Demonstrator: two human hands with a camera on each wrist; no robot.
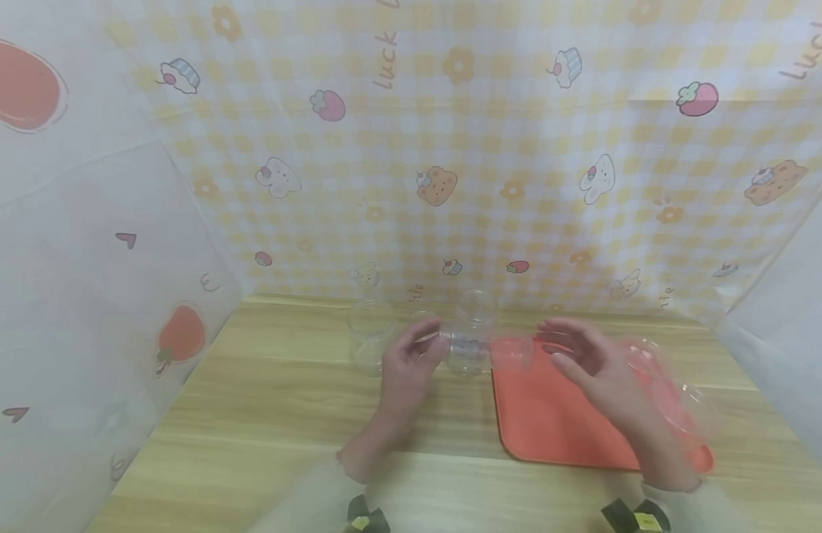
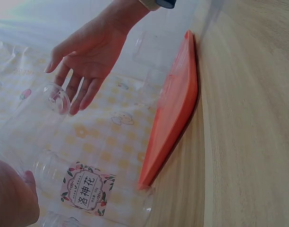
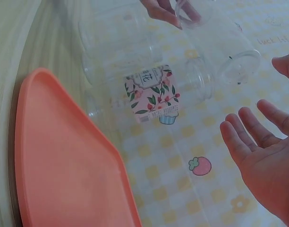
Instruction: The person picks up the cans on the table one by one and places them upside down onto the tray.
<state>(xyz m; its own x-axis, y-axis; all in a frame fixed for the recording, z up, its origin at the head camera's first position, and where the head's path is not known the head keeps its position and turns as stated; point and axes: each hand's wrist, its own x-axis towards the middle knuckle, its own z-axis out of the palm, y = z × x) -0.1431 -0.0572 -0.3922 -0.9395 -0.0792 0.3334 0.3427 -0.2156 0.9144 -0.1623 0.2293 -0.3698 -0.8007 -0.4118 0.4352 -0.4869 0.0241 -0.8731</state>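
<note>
My left hand (image 1: 406, 370) grips a clear jar (image 1: 511, 353) by one end and keeps it sideways in the air; the same jar (image 3: 217, 38) shows in the right wrist view. Just beyond the jar's other end, my right hand (image 1: 600, 374) is open, palm towards it, its fingers (image 3: 253, 125) spread apart and not touching it. Behind the held jar stands another clear jar with a pink floral label (image 2: 88, 189).
More clear jars (image 1: 371, 337) stand at the back of the wooden table, one (image 1: 476, 307) behind the labelled jar. A red-orange tray (image 1: 557, 422) lies on the right, with clear containers (image 1: 677, 407) at its right side. A checked cloth (image 1: 478, 222) hangs behind.
</note>
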